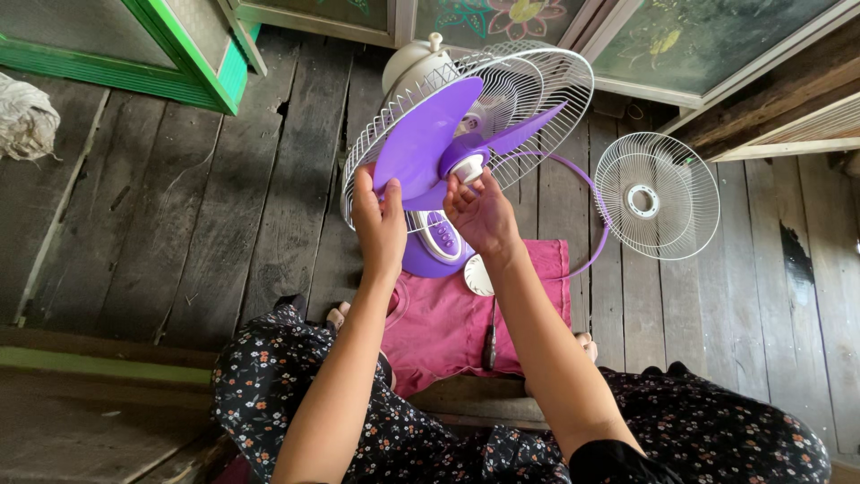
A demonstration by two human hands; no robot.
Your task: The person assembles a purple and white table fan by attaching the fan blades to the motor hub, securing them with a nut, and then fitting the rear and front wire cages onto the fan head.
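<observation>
Two hands are working at a small purple table fan standing on the plank floor (179, 206), at about 12 o'clock from the person's knees. The left hand (378, 215) is gripping the lower edge of the purple blade (421, 143), thumb and fingers closed over the thin plastic. The right hand (479, 211) is pinching the white hub cap (468, 168) at the blade's centre, fingers curled round it.

Handling, as judged: the blade is looking light and slightly flexible, likely to bend or crack if squeezed at the tip, so the thicker root near the hub seems the safer hold. The cap is small and smooth, possibly slippery. Behind the blade, the white rear grille (546, 85) is thin wire, springy, easy to dent; it is sitting against the cream motor housing (414, 61) at 12 o'clock.

Around: the purple base (433, 251) with its control panel is partly hidden below the hands. The loose front grille (657, 195) is lying flat at 2 o'clock, well apart from the fan. A purple rim ring (593, 188) is curving between fan and loose grille. A pink cloth (448, 323) is spreading under the base at 6 o'clock, with a dark-handled tool (490, 345) lying on it, probably a screwdriver. A green frame (193, 54) is standing at 10 o'clock. Nothing is blocking the hands.
</observation>
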